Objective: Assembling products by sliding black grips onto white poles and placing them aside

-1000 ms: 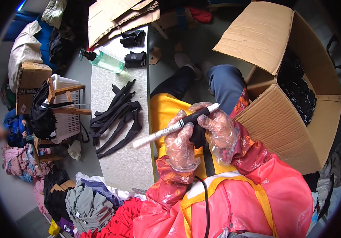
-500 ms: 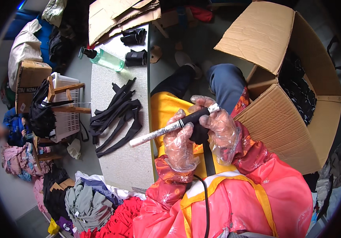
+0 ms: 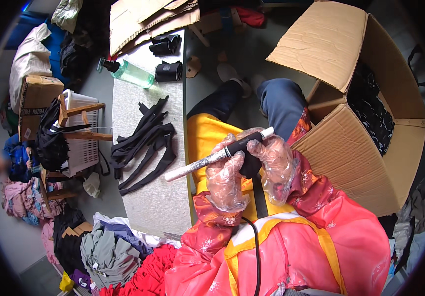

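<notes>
Both my hands wear clear plastic gloves. Between them, above my lap, a pale speckled rod [image 3: 197,164] is held at a slant, its right end higher in the picture. A black fabric strip [image 3: 244,144] is wound round the rod near its right end, and a tail of it hangs toward my lap. My left hand [image 3: 226,180] pinches the rod beside the winding. My right hand [image 3: 277,160] is closed on the wound strip, with some fingers hidden behind it. More loose black strips [image 3: 148,143] lie on the narrow table to my left.
On the grey table [image 3: 158,212] stand two black rolls [image 3: 169,72] and a lying green spray bottle [image 3: 132,74]; flattened cardboard [image 3: 148,22] is at its far end. An open carton [image 3: 341,153] with black fabric stands right. Clothing heaps [image 3: 111,251] lie lower left; another person [image 3: 20,155] sits far left.
My right fingers have curled down from above the rod onto the winding. The rod has shifted slightly right. The things on the table lie as before.
</notes>
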